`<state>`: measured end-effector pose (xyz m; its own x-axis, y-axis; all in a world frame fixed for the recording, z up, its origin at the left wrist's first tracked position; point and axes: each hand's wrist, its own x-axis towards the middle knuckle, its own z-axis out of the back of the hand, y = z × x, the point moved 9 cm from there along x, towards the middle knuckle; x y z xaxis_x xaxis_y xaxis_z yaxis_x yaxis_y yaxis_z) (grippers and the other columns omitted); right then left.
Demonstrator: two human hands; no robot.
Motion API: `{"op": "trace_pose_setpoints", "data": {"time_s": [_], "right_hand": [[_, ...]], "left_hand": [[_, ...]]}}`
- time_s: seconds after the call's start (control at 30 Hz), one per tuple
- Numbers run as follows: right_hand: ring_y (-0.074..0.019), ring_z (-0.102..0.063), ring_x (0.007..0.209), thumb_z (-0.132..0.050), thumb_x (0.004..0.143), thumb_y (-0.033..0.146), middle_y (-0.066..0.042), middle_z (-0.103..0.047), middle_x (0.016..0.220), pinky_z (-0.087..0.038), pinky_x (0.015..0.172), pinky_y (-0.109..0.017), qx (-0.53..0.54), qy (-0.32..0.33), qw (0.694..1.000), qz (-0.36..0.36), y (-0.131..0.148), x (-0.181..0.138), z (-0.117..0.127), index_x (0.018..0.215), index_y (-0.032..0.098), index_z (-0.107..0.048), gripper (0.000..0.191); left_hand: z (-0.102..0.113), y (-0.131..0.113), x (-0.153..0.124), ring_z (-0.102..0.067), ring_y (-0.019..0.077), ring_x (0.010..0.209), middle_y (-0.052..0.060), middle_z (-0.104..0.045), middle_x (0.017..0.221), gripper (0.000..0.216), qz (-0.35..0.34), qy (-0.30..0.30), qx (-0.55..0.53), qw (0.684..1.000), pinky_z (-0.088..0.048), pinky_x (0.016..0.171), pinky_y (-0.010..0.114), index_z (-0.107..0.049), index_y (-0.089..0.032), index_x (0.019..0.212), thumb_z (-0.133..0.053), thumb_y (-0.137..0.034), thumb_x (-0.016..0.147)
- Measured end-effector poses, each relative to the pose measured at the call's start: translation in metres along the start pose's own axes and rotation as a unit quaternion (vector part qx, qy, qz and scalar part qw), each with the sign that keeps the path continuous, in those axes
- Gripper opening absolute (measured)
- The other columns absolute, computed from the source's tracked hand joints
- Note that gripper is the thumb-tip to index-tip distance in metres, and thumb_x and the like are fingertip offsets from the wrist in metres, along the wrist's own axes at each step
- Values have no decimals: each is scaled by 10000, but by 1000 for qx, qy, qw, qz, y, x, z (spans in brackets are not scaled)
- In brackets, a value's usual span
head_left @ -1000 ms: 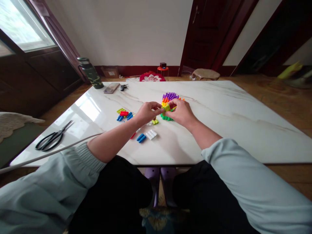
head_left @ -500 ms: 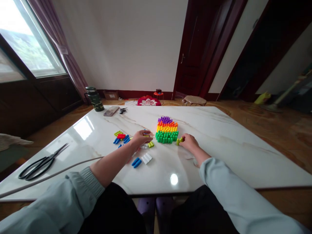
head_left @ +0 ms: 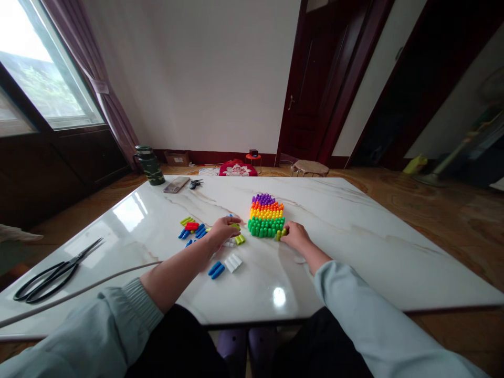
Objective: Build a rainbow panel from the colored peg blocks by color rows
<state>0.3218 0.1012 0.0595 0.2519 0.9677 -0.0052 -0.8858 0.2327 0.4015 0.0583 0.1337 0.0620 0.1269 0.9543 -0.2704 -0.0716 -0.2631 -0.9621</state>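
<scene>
My right hand pinches a small yellow-green capsule-shaped piece, set against the front right corner of a block of upright pieces, green in front, then yellow, orange and purple towards the back. My left hand is curled over the loose pieces left of the block; a yellow-green piece shows between its thumb and fingers. Just below the left fingertips lies another yellow-green piece. Nearer me are white joined pieces and blue ones. The left forearm partly hides the loose pile.
Red pieces and blue pieces lie left of my hand. Black long-handled scissors and a cable are on the left of the marble-look table. A camouflage flask, phone and keys stand at the back.
My right hand has brought the yellow-green piece left, closer against the green front corner. My left hand stays almost in place over the loose pieces. The view has shifted slightly.
</scene>
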Motion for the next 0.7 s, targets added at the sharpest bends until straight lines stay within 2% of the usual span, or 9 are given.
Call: {"op": "trace_pose_setpoints", "data": {"time_s": [0.3,0.43,0.53,0.6,0.7], "right_hand": [[-188,-651,931,-708,689,145,-76,-707,991,-433,723,-230,4,-22,1000,-12,1,1,3,1018,160,-598,348],[-200,-649,956,-690,702,124,-82,-702,1025,-449,745,-254,-3,-41,999,-13,6,0,16,1015,163,-606,326],[-187,-650,914,-659,749,148,-67,-706,1003,-464,769,-268,25,-71,996,38,33,-8,28,986,169,-637,239],[-152,-653,821,-672,753,168,-48,-712,977,-477,765,-253,84,-52,989,108,63,-17,26,967,172,-661,214],[-123,-645,748,-712,746,200,-45,-711,1021,-492,759,-237,155,-9,965,211,109,-33,19,1038,178,-679,295]], "left_hand": [[-3,-1,2,-657,149,780,21,-644,774,411,1,-3,-19,1000,-574,807,312,-671,-125,881,-760,22,509],[-9,0,0,-668,155,784,41,-658,784,374,9,19,-30,999,-568,831,315,-673,-110,900,-741,12,554],[-18,-1,-2,-683,163,801,66,-690,834,378,11,47,-40,998,-566,843,314,-668,-101,935,-745,-2,578],[-24,-2,-4,-690,164,803,72,-703,856,406,10,66,-43,997,-570,831,310,-655,-102,960,-752,-1,579],[-31,-7,-9,-693,147,777,54,-714,857,447,-3,93,-43,995,-579,795,291,-636,-117,987,-764,4,576]]}}
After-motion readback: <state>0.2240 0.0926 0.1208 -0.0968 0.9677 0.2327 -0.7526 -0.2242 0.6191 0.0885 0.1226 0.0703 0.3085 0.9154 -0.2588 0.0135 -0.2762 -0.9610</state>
